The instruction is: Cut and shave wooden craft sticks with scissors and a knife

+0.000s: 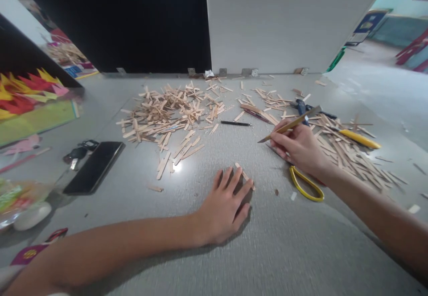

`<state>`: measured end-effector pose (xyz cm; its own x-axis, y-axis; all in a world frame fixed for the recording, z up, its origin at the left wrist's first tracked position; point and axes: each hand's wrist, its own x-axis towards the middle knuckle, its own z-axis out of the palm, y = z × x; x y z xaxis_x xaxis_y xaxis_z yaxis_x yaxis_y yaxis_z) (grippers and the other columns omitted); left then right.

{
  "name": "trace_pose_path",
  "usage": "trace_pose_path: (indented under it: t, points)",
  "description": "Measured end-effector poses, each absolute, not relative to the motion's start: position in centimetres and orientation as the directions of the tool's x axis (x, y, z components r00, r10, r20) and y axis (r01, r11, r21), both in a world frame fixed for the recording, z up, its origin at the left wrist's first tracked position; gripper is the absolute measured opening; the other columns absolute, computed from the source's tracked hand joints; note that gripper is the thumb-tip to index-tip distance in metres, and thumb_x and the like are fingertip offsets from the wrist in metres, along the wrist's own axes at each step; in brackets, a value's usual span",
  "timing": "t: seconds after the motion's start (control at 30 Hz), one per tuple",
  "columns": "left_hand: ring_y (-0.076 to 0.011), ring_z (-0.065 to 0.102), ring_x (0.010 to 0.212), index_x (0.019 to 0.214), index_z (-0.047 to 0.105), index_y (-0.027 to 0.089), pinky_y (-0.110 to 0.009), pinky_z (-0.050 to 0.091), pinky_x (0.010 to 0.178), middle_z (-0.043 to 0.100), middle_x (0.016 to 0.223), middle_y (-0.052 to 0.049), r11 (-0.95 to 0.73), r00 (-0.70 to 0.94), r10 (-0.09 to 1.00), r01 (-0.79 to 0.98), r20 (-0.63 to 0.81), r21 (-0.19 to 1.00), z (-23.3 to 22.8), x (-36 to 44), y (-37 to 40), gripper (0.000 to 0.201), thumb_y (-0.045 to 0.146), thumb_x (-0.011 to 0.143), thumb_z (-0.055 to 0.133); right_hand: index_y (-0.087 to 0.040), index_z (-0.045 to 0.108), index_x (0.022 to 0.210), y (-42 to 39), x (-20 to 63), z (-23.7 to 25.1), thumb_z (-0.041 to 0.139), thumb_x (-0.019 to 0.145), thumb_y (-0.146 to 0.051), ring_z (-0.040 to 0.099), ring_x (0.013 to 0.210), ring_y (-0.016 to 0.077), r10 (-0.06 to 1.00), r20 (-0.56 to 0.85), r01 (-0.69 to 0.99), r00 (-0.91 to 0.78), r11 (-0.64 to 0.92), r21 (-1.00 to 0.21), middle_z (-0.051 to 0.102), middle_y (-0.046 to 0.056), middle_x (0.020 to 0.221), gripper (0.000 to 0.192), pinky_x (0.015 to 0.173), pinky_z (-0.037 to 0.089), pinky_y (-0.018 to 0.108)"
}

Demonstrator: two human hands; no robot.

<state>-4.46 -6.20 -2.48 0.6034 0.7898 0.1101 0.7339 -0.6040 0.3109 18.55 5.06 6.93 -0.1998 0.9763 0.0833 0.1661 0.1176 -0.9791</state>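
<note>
A spread left hand [223, 210] over a small stick [245, 176], a pointed tool [301, 119] in the right hand [299, 146].
The left hand lies flat, fingers wide apart, gripping nothing; its fingertips partly cover the thin, pale wooden stick on the grey, streaked table [214, 269]. The right hand is closed around the slim brownish tool, pen-fashion; whether the tapered tip touches the table I cannot tell. Under such light contact the narrow stick could skid or twist, and a slipping tip could nick those fingers. The smooth yellow loop [314, 197] beside the right wrist might hinder that arm.
</note>
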Motion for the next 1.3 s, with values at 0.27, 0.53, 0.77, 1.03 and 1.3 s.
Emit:
trace_pose_path:
  t: [0.27, 0.53, 0.77, 1.03, 1.3]
  points:
    - [-0.0501, 0.041, 0.151, 0.164, 0.047, 0.022, -0.074, 0.038, 0.118, 0.039, 0.17, -0.023, -0.646, 0.647, 0.756, 0.711, 0.105, 0.278, -1.7, -4.5, -5.4, 0.063, 0.049, 0.108, 0.056, -0.022, 0.062, 0.086, 1.6, 16.9, 3.3, 0.081, 0.088, -0.052, 0.052, 0.041, 0.0093, 0.97, 0.048, 0.173, -0.237, 0.091, -0.981, 0.062, -0.005, 0.058, 0.036, 0.037, 0.044, 0.021]
    - [-0.0474, 0.043, 0.148, 0.165, 0.044, 0.023, -0.072, 0.04, 0.115, 0.041, 0.168, -0.024, -0.655, 0.646, 0.751, 0.701, 0.137, 0.283, -1.6, -4.6, -5.3, 0.059, 0.04, 0.109, 0.052, -0.019, 0.072, 0.09, 0.0, 16.9, 0.9, 0.08, 0.088, -0.054, 0.056, 0.046, 0.011, 0.963, -0.091, 0.228, -0.254, -0.031, -0.973, 0.065, -0.002, 0.062, 0.036, 0.041, 0.046, 0.023]
    - [-0.0469, 0.041, 0.147, 0.158, 0.052, 0.021, -0.07, 0.041, 0.115, 0.043, 0.165, -0.023, -0.677, 0.661, 0.733, 0.685, 0.162, 0.27, -1.6, -4.8, -5.3, 0.054, 0.038, 0.106, 0.053, -0.022, 0.061, 0.069, -0.3, 17.2, 0.9, 0.064, 0.101, -0.044, 0.05, 0.044, 0.0096, 0.953, 0.119, 0.424, -0.279, 0.234, -0.875, 0.057, -0.004, 0.051, 0.038, 0.046, 0.039, 0.023]
    - [-0.0466, 0.036, 0.152, 0.164, 0.044, 0.02, -0.069, 0.037, 0.118, 0.04, 0.167, -0.025, -0.675, 0.67, 0.731, 0.684, 0.13, 0.277, -1.6, -4.7, -5.4, 0.062, 0.039, 0.106, 0.052, -0.024, 0.06, 0.069, -0.1, 17.0, 1.6, 0.061, 0.103, -0.043, 0.052, 0.05, 0.0121, 0.917, 0.193, 0.485, -0.349, 0.352, -0.801, 0.061, -0.003, 0.056, 0.039, 0.052, 0.041, 0.025]
    - [-0.046, 0.037, 0.151, 0.164, 0.044, 0.023, -0.069, 0.035, 0.117, 0.038, 0.169, -0.021, -0.654, 0.648, 0.75, 0.695, 0.134, 0.298, -1.7, -4.5, -5.4, 0.063, 0.039, 0.103, 0.051, -0.024, 0.059, 0.069, -0.1, 17.3, 1.8, 0.059, 0.104, -0.046, 0.054, 0.055, 0.0135, 0.909, 0.183, 0.525, -0.375, 0.371, -0.766, 0.062, -0.001, 0.061, 0.042, 0.057, 0.041, 0.028]
